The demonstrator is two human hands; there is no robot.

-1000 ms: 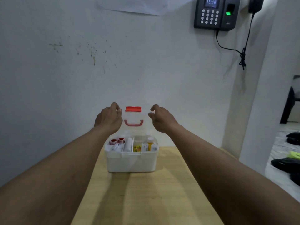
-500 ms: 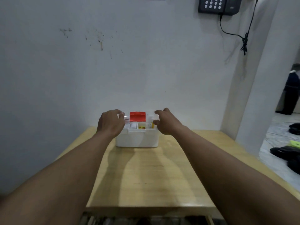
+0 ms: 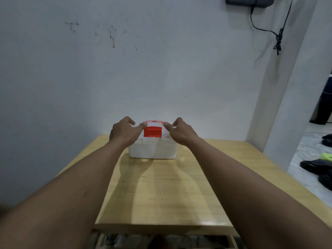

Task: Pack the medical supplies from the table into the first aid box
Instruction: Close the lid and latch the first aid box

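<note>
A white first aid box (image 3: 152, 150) stands at the far end of the wooden table (image 3: 161, 191), close to the wall. Its clear lid is down, with a red latch (image 3: 152, 131) at the front and a red handle edge behind it. My left hand (image 3: 124, 132) rests on the lid's left side, thumb touching beside the latch. My right hand (image 3: 179, 132) rests on the lid's right side, fingers curled over it. A bit of the supplies shows through the lid by my right thumb; the rest is hidden.
A white wall rises right behind the box. A black keypad device (image 3: 249, 0) with a hanging cable (image 3: 277, 40) is mounted high on the right. Past the wall corner, dark shoes (image 3: 318, 164) lie on the floor at the right.
The lid stood open with the supplies visible a second ago; both hands have brought it down onto the box. The view has also drawn back from the table.
</note>
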